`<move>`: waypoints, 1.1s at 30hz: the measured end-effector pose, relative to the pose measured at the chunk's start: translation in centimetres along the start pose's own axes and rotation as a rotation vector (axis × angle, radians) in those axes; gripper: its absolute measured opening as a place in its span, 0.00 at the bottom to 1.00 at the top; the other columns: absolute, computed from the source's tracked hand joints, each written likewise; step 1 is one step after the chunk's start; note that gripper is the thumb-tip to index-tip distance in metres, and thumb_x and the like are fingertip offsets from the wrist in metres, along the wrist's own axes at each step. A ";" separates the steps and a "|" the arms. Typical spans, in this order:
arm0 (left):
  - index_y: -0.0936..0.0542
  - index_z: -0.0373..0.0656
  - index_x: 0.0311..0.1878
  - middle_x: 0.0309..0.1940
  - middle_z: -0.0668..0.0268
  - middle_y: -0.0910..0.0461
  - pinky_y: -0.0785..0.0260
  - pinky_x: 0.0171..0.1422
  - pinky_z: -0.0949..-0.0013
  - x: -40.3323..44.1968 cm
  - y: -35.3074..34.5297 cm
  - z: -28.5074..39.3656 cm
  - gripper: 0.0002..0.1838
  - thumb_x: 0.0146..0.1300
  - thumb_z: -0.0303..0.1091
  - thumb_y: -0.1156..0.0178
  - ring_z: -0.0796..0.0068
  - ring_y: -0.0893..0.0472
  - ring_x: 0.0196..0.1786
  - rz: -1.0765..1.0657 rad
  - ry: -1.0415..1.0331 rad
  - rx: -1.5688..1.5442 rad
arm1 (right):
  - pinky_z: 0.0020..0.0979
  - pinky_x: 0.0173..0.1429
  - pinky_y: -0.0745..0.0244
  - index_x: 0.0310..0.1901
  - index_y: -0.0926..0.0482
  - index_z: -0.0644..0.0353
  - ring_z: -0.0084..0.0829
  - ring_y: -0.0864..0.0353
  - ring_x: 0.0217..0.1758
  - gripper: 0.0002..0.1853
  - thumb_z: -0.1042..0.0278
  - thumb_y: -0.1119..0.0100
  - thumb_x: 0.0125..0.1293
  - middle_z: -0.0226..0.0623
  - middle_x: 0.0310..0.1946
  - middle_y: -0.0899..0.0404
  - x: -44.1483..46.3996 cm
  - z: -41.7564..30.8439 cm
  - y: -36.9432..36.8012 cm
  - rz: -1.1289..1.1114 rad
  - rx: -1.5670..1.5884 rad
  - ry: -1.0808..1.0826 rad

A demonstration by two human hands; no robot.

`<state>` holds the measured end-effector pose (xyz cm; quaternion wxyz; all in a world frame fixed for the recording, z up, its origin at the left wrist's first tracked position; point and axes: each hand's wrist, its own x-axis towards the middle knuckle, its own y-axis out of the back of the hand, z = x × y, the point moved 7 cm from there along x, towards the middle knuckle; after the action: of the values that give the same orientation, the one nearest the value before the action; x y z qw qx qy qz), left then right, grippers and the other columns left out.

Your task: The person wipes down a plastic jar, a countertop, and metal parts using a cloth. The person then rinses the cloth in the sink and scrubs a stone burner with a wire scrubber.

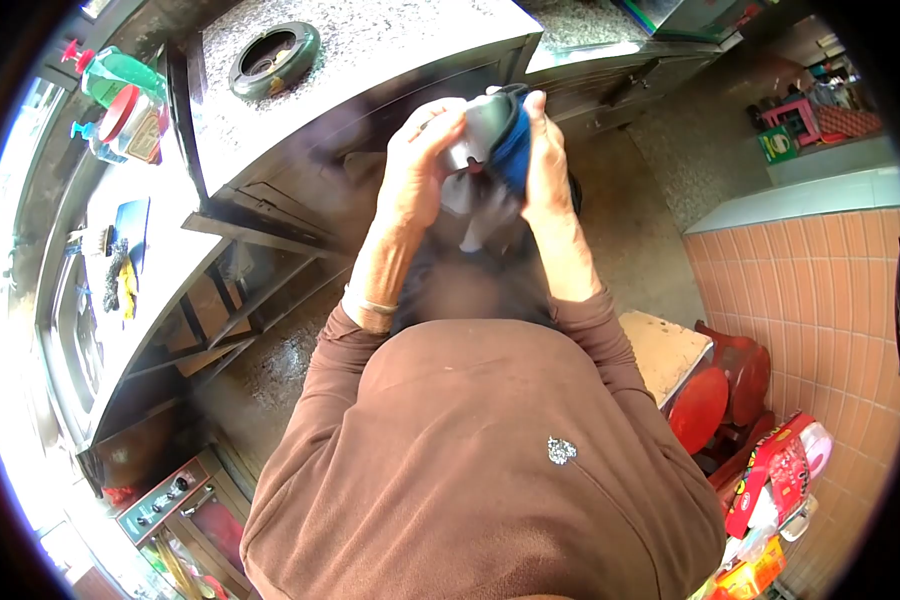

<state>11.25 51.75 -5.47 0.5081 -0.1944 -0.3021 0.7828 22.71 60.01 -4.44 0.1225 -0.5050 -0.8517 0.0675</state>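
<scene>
Out in front of my body, both hands are raised around a pale grey, shiny thing [482, 125] whose kind I cannot make out. A blue fabric-like piece with a black edge [513, 150] lies along its right side. My left hand [422, 160] is closed on the grey side, thumb and fingers bent over it. My right hand [547, 165] grips the blue side, with its thumb near the top and the other fingers mostly hidden. Below the hands hangs a dark, glossy part, blurred against my dark trousers.
Ahead is a speckled counter [370, 50] bearing a round dark ring-shaped dish [275, 60]. Bottles [115, 75] and a red-lidded jar [135, 125] stand at left, above a sink [75, 330]. To the right are a tiled low wall [800, 280], red stools [700, 410] and a wooden-topped table [663, 355].
</scene>
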 end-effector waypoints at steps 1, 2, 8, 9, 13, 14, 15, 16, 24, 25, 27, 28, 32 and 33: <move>0.21 0.37 0.57 0.49 0.63 0.18 0.30 0.58 0.71 -0.2 0.4 -0.5 0.22 0.63 0.36 0.33 0.77 0.21 0.50 0.068 0.021 -0.027 | 0.32 0.61 0.26 0.61 0.24 0.65 0.33 0.19 0.54 0.34 0.37 0.54 0.76 0.41 0.51 0.19 -0.8 -1.1 -0.6 0.017 -0.091 0.160; 0.20 0.36 0.55 0.48 0.65 0.18 0.30 0.56 0.72 -0.2 0.7 -0.7 0.20 0.65 0.39 0.34 0.79 0.22 0.49 0.103 -0.004 0.038 | 0.38 0.65 0.29 0.66 0.29 0.65 0.43 0.23 0.61 0.37 0.35 0.51 0.73 0.51 0.58 0.23 -1.9 -3.4 -0.9 0.041 -0.451 0.414; 0.21 0.37 0.59 0.50 0.66 0.18 0.29 0.56 0.69 -3.0 -1.4 -0.3 0.23 0.72 0.46 0.42 0.77 0.23 0.51 0.038 -0.051 0.385 | 0.32 0.58 0.25 0.55 0.22 0.67 0.39 0.18 0.51 0.27 0.51 0.37 0.65 0.47 0.50 0.20 -2.4 -5.5 0.2 -0.084 -0.505 0.441; 0.22 0.38 0.61 0.51 0.65 0.19 0.28 0.56 0.68 -3.3 -1.5 -0.7 0.23 0.73 0.46 0.45 0.76 0.22 0.52 0.025 -0.014 0.400 | 0.30 0.57 0.24 0.52 0.20 0.67 0.36 0.17 0.49 0.23 0.54 0.38 0.66 0.44 0.48 0.18 -2.4 -5.2 0.4 -0.147 -0.646 0.689; 0.26 0.42 0.66 0.56 0.63 0.20 0.25 0.56 0.60 -4.9 -2.4 -1.9 0.26 0.73 0.48 0.47 0.69 0.20 0.56 -0.134 0.188 0.087 | 0.27 0.47 0.26 0.42 0.16 0.64 0.25 0.20 0.39 0.17 0.57 0.45 0.70 0.34 0.34 0.17 -2.3 -4.2 2.0 0.036 -0.057 -0.004; 0.28 0.43 0.68 0.57 0.62 0.20 0.23 0.55 0.54 -4.9 -2.9 -1.7 0.27 0.70 0.46 0.44 0.65 0.20 0.57 -0.220 0.234 -0.011 | 0.27 0.46 0.26 0.39 0.15 0.63 0.24 0.21 0.37 0.16 0.57 0.45 0.70 0.33 0.33 0.17 -2.6 -4.1 2.1 0.011 -0.012 -0.007; 0.28 0.44 0.68 0.56 0.62 0.20 0.22 0.53 0.48 -4.8 -3.0 -1.9 0.30 0.65 0.47 0.39 0.64 0.20 0.58 -0.262 0.265 -0.032 | 0.27 0.45 0.27 0.38 0.15 0.63 0.24 0.21 0.37 0.16 0.58 0.45 0.70 0.33 0.33 0.17 -2.9 -3.9 2.2 0.017 -0.029 -0.020; 0.27 0.42 0.67 0.56 0.59 0.20 0.21 0.53 0.45 -5.1 -2.9 -1.8 0.31 0.65 0.49 0.40 0.60 0.18 0.56 -0.227 0.253 -0.002 | 0.27 0.45 0.27 0.38 0.16 0.62 0.24 0.21 0.37 0.15 0.58 0.45 0.70 0.32 0.32 0.17 -3.3 -3.5 2.2 0.022 -0.048 -0.031; 0.27 0.40 0.66 0.57 0.55 0.20 0.19 0.49 0.40 -4.5 -1.5 -1.7 0.34 0.66 0.56 0.44 0.54 0.18 0.57 -0.133 0.301 -0.246 | 0.30 0.48 0.20 0.42 0.15 0.67 0.28 0.15 0.41 0.16 0.63 0.49 0.73 0.39 0.39 0.13 -3.3 -4.3 4.8 0.113 0.289 0.079; 0.27 0.41 0.66 0.57 0.56 0.20 0.19 0.49 0.40 -4.5 -1.5 -1.7 0.34 0.66 0.58 0.45 0.55 0.18 0.57 -0.119 0.300 -0.223 | 0.30 0.49 0.20 0.44 0.15 0.68 0.29 0.14 0.43 0.17 0.63 0.49 0.74 0.41 0.41 0.13 -5.1 -8.1 3.1 0.014 0.198 0.110; 0.27 0.41 0.66 0.57 0.56 0.20 0.19 0.49 0.41 -4.7 -1.5 -1.8 0.35 0.68 0.60 0.46 0.55 0.18 0.58 -0.089 0.301 -0.180 | 0.36 0.58 0.22 0.53 0.17 0.62 0.37 0.16 0.53 0.18 0.58 0.46 0.73 0.44 0.53 0.16 -7.0 -10.7 0.0 -0.144 -0.180 0.350; 0.28 0.43 0.68 0.60 0.56 0.21 0.22 0.59 0.45 -5.0 -2.0 -1.9 0.35 0.70 0.62 0.48 0.56 0.20 0.61 -0.196 0.363 -0.268 | 0.40 0.61 0.24 0.55 0.17 0.57 0.45 0.21 0.58 0.19 0.55 0.42 0.70 0.46 0.59 0.21 -8.3 -11.8 -2.4 -0.158 -0.620 0.652; 0.30 0.45 0.69 0.66 0.60 0.26 0.37 0.74 0.55 -4.5 -2.1 -2.9 0.33 0.76 0.62 0.61 0.61 0.27 0.68 0.068 0.138 -0.233 | 0.55 0.63 0.27 0.62 0.21 0.44 0.67 0.32 0.61 0.27 0.51 0.32 0.60 0.48 0.74 0.42 -8.6 -8.3 -6.1 -0.019 -1.210 0.871; 0.28 0.46 0.67 0.63 0.61 0.24 0.36 0.72 0.57 -4.2 -1.9 -3.0 0.31 0.77 0.60 0.60 0.63 0.25 0.65 0.047 0.069 -0.267 | 0.50 0.57 0.22 0.61 0.22 0.43 0.60 0.29 0.58 0.26 0.53 0.32 0.60 0.45 0.66 0.33 -7.7 -7.6 -5.7 -0.040 -1.112 0.679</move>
<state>16.06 49.34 -6.40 0.4692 -0.2940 -0.3816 0.7402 23.58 50.51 3.18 0.1065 -0.4704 -0.6826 -0.5490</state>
